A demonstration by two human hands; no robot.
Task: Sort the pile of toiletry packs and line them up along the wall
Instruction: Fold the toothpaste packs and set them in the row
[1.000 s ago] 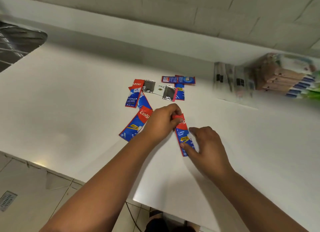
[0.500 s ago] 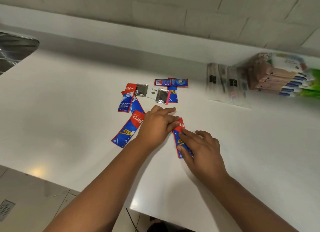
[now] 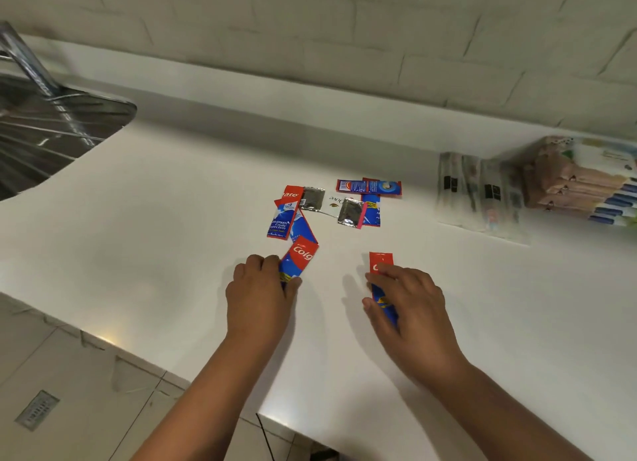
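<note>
Toiletry packs lie scattered on the white countertop [image 3: 155, 240], which runs along a pale brick-pattern wall [image 3: 310, 29]. A steel sink [image 3: 41, 129] is cut into the counter at far left. At far right, against the wall, sits a stack of wrapped packages [image 3: 582, 181], blurred, with a row of clear sleeved packs [image 3: 479, 195] just beside it.

The loose pile [image 3: 331, 204] in the middle of the counter holds red-and-blue Colgate sachets, two silver foil sachets and a white Dove sachet, several overlapping.

Nearer the counter edge, the left hand [image 3: 258, 295] pinches the blue end of a Colgate sachet [image 3: 300, 257] between curled fingers and thumb; the sachet's red end points toward the pile and touches another sachet there. The right hand [image 3: 410, 305] holds a second Colgate sachet [image 3: 380, 267] apart from the pile, thumb at one long edge and fingers curled over the other, its red end sticking out beyond the fingertips.
</note>
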